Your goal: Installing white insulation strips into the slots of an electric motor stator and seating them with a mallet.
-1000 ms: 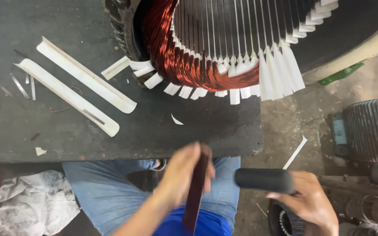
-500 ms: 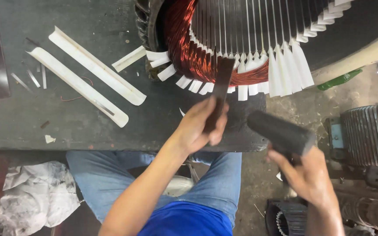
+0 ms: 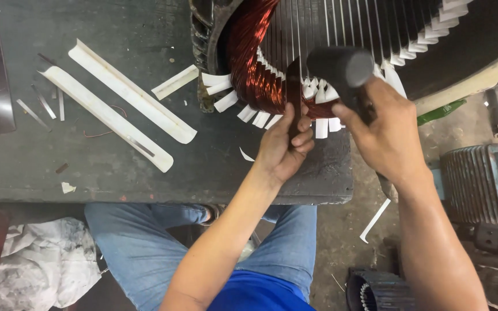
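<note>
Head view: looking down at a dark desk (image 3: 116, 167).
Left hand (image 3: 283, 147): fingers are pinching a dark flat stick (image 3: 293, 95), standing it against the copper coils (image 3: 255, 63) of the motor (image 3: 318, 46).
Right hand (image 3: 390, 135): fingers are wrapping tight around a black hammer (image 3: 341, 66) beside the stick.
Stick: probably stiff and light; holding it low is keeping the fingers safe.
Hammer: looking heavy.
</note>
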